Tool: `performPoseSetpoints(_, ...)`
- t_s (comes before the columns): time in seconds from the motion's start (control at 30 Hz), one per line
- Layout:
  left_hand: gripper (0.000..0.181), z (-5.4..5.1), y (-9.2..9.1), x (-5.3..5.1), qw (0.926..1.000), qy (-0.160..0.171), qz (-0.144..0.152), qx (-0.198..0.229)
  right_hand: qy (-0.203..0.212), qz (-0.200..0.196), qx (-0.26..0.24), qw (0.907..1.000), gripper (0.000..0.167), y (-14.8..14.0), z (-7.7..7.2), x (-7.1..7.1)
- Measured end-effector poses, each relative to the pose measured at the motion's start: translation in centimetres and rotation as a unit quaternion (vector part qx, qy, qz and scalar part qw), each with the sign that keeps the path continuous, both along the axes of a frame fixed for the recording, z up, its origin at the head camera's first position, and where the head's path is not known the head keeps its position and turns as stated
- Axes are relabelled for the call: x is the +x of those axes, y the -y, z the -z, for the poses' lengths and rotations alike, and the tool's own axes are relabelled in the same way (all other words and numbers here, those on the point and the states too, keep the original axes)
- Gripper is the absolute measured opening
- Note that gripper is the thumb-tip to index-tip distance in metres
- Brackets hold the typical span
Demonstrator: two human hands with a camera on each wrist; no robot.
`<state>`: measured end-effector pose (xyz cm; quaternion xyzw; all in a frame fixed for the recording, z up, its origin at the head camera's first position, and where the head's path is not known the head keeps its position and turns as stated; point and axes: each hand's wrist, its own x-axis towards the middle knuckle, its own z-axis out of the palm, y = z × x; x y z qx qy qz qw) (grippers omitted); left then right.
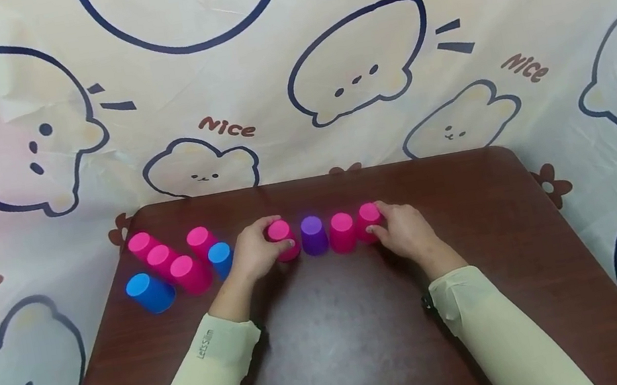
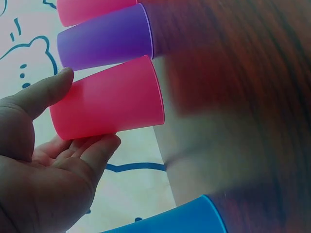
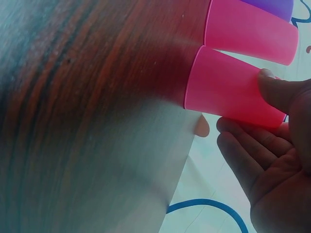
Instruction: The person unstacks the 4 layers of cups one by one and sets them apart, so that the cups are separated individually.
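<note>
Upside-down plastic cups stand in a row at the far middle of the table. My left hand point(image 1: 257, 250) holds the pink cup point(image 1: 283, 237) at the row's left end, with thumb and fingers on opposite sides, as the left wrist view shows. Beside it stands a purple cup point(image 1: 314, 236), then another pink cup point(image 1: 343, 234). At the right end, my right hand point(image 1: 407, 230) grips a pink cup point(image 3: 233, 90) between thumb and fingers. That cup touches or nearly touches its pink neighbour point(image 3: 250, 31).
Left of the row stand several more upturned cups: pink ones point(image 1: 191, 275), a blue cup point(image 1: 150, 292) nearest the left edge, and a blue cup point(image 1: 221, 259) close to my left hand. The dark wooden table point(image 1: 335, 351) meets a printed cloth point(image 1: 267, 90) behind.
</note>
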<state>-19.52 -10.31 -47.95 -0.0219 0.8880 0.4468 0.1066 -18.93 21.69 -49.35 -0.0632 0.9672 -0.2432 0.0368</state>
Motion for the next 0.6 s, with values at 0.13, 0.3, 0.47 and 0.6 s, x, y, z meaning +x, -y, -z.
performPoseSetpoints(0.13,0.073,-0.3,0.4,0.3,1.0,-0.002,-0.001,-0.001,0.005,0.001,0.002,1.0,0.053,0.0,0.0,-0.1)
performPoseSetpoints(0.3,0.072,-0.6,0.9,0.8,1.0,-0.005,-0.004,-0.005,-0.003,-0.004,0.001,1.0,0.05,0.0,0.1,0.0)
performPoseSetpoints(0.47,0.073,-0.9,1.3,1.6,0.9999,-0.006,-0.007,-0.007,0.001,0.0,-0.009,1.0,0.051,-0.1,0.2,0.0)
performPoseSetpoints(0.6,0.074,-1.3,1.8,2.2,0.9999,-0.008,-0.011,-0.01,0.004,0.001,-0.011,0.9999,0.053,-0.1,0.1,0.0)
